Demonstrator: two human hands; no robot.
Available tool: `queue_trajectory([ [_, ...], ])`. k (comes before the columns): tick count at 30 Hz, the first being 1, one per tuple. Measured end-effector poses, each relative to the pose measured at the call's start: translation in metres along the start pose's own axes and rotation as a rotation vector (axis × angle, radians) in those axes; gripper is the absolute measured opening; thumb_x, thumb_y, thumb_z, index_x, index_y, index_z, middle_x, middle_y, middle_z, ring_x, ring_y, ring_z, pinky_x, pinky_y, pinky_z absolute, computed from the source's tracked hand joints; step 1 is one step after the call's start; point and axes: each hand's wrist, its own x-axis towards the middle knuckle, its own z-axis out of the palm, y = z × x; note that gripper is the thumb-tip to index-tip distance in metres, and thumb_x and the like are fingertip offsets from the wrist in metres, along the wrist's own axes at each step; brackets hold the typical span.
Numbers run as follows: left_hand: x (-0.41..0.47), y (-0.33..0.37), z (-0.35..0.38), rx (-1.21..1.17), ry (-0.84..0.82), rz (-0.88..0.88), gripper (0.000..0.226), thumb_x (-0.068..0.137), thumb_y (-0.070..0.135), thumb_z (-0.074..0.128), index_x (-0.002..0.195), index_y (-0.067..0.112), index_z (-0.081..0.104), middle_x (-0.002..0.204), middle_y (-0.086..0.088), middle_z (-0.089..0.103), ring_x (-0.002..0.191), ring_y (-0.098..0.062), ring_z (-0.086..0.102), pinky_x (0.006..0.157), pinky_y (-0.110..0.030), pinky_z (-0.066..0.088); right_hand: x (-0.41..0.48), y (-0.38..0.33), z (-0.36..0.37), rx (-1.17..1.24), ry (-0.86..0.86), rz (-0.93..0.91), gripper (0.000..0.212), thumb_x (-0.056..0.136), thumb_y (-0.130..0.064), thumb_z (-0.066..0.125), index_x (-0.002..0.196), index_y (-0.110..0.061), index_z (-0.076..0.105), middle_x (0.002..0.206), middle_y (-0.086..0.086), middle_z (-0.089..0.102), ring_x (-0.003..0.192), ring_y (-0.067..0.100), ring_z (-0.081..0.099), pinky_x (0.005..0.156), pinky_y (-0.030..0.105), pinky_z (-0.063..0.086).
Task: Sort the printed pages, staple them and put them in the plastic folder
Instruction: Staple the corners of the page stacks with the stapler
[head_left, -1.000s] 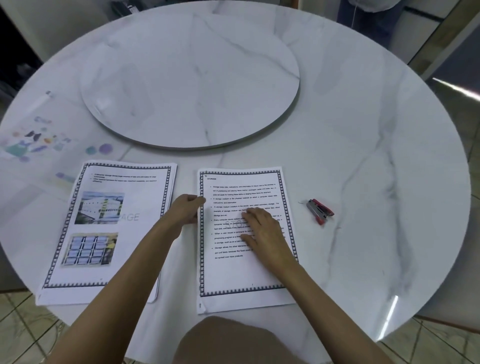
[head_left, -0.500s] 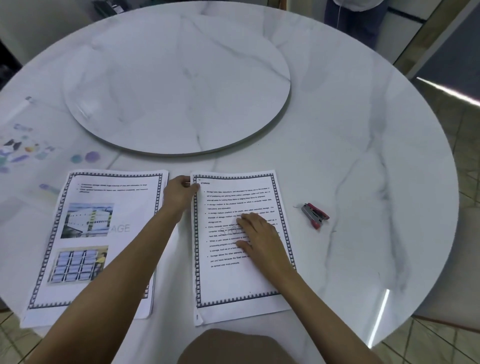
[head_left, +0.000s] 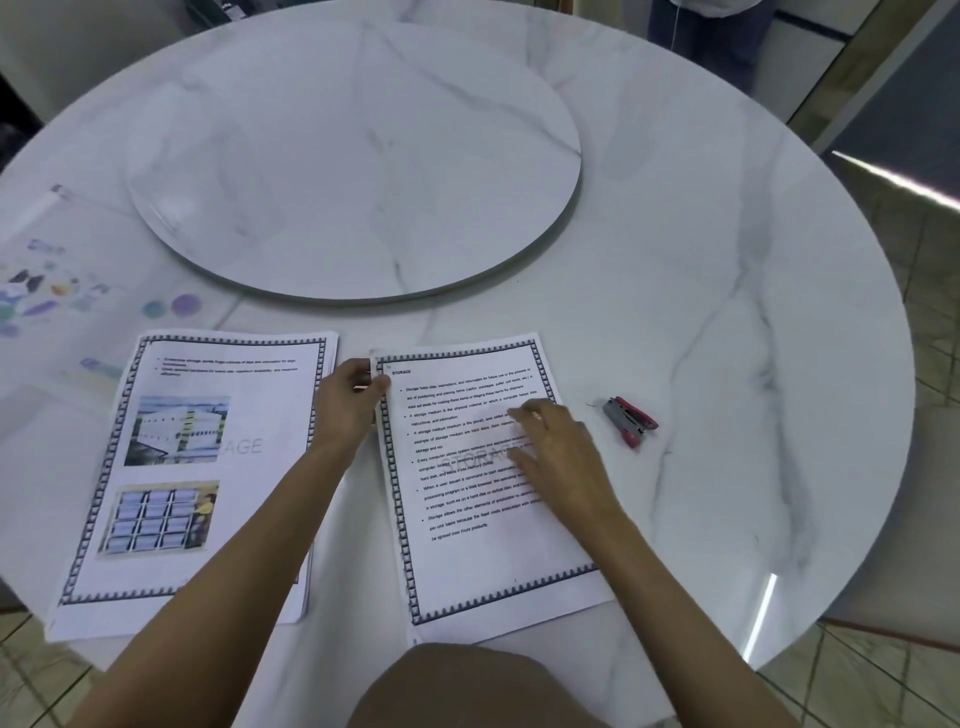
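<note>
A bare knee (head_left: 467, 686) is seen at the bottom edge, just under the rim of the round marble desk (head_left: 727, 312). Two sets of printed pages are laid side by side on the near part of the desk, slightly apart. The text pages (head_left: 467, 561), headed STORAGE and framed by a dark border, are on the right; the picture pages (head_left: 171, 467), with two photos and the same border, are on the left as a thicker stack. The top left corner of the text pages is pinched by the left hand (head_left: 348, 405), grip narrow, thumb on top of the sheet. The right hand (head_left: 566, 457) is laid flat on the text pages, grip wide, fingers spread and a bit blurred, nothing held. The left forearm is passed over the right edge of the picture pages. A small red and grey stapler (head_left: 629, 421) is left on the desk just right of the text pages, untouched. The plastic folder (head_left: 57, 291), clear with coloured shapes printed on it, is laid flat at the far left, beyond the picture pages. A round marble turntable (head_left: 353, 161) is set in the middle of the desk. Legs of a standing person (head_left: 711, 31) are seen past the far rim.
</note>
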Motion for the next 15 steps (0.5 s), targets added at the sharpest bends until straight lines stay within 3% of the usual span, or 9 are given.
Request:
queue_trajectory([
  [3, -0.006, -0.008, -0.002, -0.018, -0.006, -0.01, 0.02, 0.087, 0.01, 0.06, 0.106, 0.005, 0.062, 0.094, -0.007, 0.062, 0.08, -0.02, 0.056, 0.07, -0.028, 0.047, 0.004, 0.028, -0.022, -0.028, 0.025, 0.14, 0.044, 0.082, -0.012, 0.063, 0.125, -0.006, 0.053, 0.125, 0.014, 0.052, 0.113, 0.031, 0.05, 0.094, 0.043, 0.044],
  [7, -0.02, -0.014, -0.004, -0.062, -0.002, -0.016, 0.019, 0.088, 0.009, 0.058, 0.107, 0.007, 0.061, 0.093, -0.004, 0.061, 0.078, -0.018, 0.057, 0.06, -0.021, 0.049, 0.001, 0.074, -0.041, -0.096, 0.025, 0.341, 0.047, 0.086, -0.019, 0.061, 0.129, -0.005, 0.048, 0.129, 0.017, 0.047, 0.117, 0.033, 0.043, 0.094, 0.043, 0.038],
  [10, -0.028, -0.018, -0.004, -0.104, -0.015, -0.018, 0.016, 0.088, 0.007, 0.058, 0.104, 0.009, 0.061, 0.088, -0.001, 0.061, 0.073, -0.014, 0.058, 0.059, -0.02, 0.049, -0.002, 0.098, -0.047, -0.002, -0.021, 0.478, 0.052, 0.084, -0.025, 0.065, 0.127, -0.003, 0.048, 0.125, 0.017, 0.048, 0.116, 0.033, 0.045, 0.093, 0.043, 0.04],
  [12, -0.033, -0.02, -0.004, -0.122, -0.035, -0.019, 0.014, 0.088, 0.006, 0.059, 0.1, 0.012, 0.06, 0.085, 0.003, 0.061, 0.072, -0.013, 0.059, 0.06, -0.02, 0.051, -0.002, 0.102, -0.049, 0.049, -0.103, 0.484, 0.051, 0.082, -0.022, 0.067, 0.126, -0.004, 0.048, 0.122, 0.015, 0.048, 0.116, 0.03, 0.046, 0.094, 0.041, 0.04],
  [15, -0.038, -0.023, -0.003, -0.132, -0.047, -0.024, 0.013, 0.086, 0.007, 0.061, 0.098, 0.013, 0.062, 0.086, 0.0, 0.064, 0.077, -0.021, 0.06, 0.073, -0.032, 0.053, 0.0, 0.099, -0.049, 0.06, -0.148, 0.475, 0.049, 0.079, -0.019, 0.068, 0.122, -0.004, 0.05, 0.12, 0.014, 0.046, 0.114, 0.028, 0.045, 0.092, 0.041, 0.043],
])
